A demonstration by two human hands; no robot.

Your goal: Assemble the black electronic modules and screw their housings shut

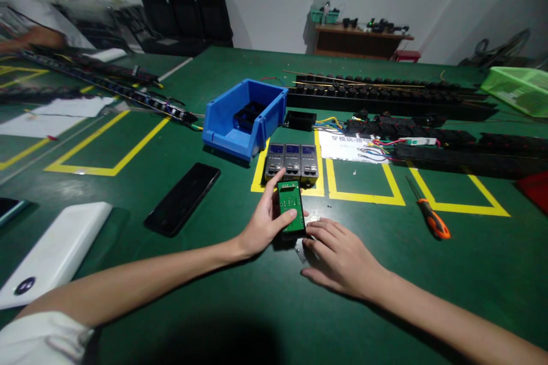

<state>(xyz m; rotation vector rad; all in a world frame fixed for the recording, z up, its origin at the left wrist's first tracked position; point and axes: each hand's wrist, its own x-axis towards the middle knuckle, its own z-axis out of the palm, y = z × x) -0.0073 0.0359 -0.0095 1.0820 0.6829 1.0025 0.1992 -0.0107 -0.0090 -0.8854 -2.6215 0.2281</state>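
Observation:
My left hand (264,221) is closed around a green circuit board (291,205) set in a small dark housing, its thumb lying across the board's face. Close to the lower right of that board is my right hand (338,254), fingers apart and slightly curled, palm down near the tabletop. Part of a small clear or silvery piece (299,251) shows beside its fingertips; what it is, I cannot make out. Just beyond the board, three grey modules (292,161) with small blue screens stand side by side inside a yellow taped outline.
A blue bin (231,131) with black parts stands behind. Left lie a black phone (183,198) and a white power bank (55,254). An orange-handled screwdriver (431,218) lies right. Black strips with wires (411,125) and a green basket (520,88) are farther back. A person sits far left.

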